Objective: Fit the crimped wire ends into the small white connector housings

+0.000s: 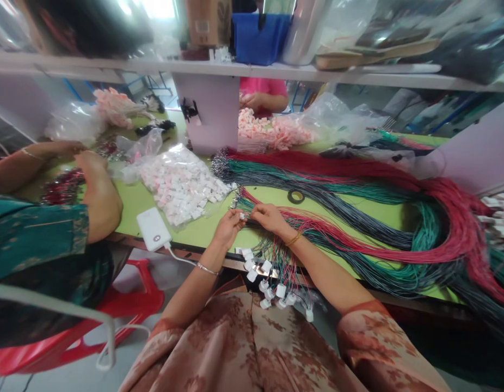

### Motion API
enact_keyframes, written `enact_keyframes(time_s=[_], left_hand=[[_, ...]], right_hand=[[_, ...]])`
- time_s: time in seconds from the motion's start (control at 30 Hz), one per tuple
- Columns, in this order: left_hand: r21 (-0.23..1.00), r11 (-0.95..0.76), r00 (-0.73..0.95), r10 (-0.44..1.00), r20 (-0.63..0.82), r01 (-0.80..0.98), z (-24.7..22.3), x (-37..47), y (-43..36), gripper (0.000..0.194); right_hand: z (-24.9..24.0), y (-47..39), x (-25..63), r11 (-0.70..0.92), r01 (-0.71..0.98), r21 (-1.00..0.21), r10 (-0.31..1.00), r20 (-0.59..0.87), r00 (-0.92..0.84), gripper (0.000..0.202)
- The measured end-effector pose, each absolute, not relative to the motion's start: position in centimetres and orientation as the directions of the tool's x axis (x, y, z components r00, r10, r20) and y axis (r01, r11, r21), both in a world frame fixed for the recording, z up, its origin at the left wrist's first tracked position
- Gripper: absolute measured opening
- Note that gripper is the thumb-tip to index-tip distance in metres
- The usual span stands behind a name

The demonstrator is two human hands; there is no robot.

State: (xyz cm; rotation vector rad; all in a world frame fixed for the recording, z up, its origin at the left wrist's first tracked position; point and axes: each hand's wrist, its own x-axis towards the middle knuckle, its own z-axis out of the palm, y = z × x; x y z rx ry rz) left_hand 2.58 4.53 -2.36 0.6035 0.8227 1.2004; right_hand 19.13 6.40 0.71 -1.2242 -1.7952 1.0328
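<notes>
My left hand [228, 227] pinches a small white plastic connector [243, 216] at the table's front edge. Close beside it, my right hand [270, 218] has its fingers closed at the wire ends by the connector; the exact wire between them is too small to make out. Bundles of red wires [358, 239], green wires [425, 228] and black wires [370, 228] run rightward from there and loop back. Below my hands, several wires with white connectors [281, 291] on their ends hang over the edge. A bag of loose white connectors [182, 188] lies left of my hands.
A white power bank [153, 228] with a cable sits at the front edge. A roll of black tape [295, 196] lies among the wires. A co-worker's arms [94, 185] are at the left; another person [263, 95] works opposite. A shelf [154, 65] crosses above, with a blue bin [260, 38].
</notes>
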Motion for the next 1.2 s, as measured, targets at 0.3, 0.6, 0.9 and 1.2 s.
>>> enact_keyframes(time_s=[0.3,0.6,0.9,1.2], left_hand=[[0.849,0.235,0.138,0.972,-0.192,-0.474,-2.1,2.8,4.1,0.03],[0.862,0.23,0.104,0.973,-0.205,-0.452,-2.0,3.1,4.2,0.031],[0.876,-0.476,0.309,0.847,0.432,0.082,0.9,5.1,-1.3,0.014],[0.522,-0.838,0.723,0.461,0.515,0.162,1.7,6.8,-4.0,0.02]], right_hand=[[0.4,5.9,18.6,0.309,0.433,-0.846,0.912,0.135,-0.388,0.026],[1.6,5.2,18.8,0.485,0.569,-0.664,0.857,0.234,-0.458,0.026],[2.9,6.4,20.0,0.353,0.372,-0.858,0.852,0.131,-0.507,0.03],[1.0,4.0,16.9,0.538,0.795,-0.282,0.832,0.025,-0.554,0.015]])
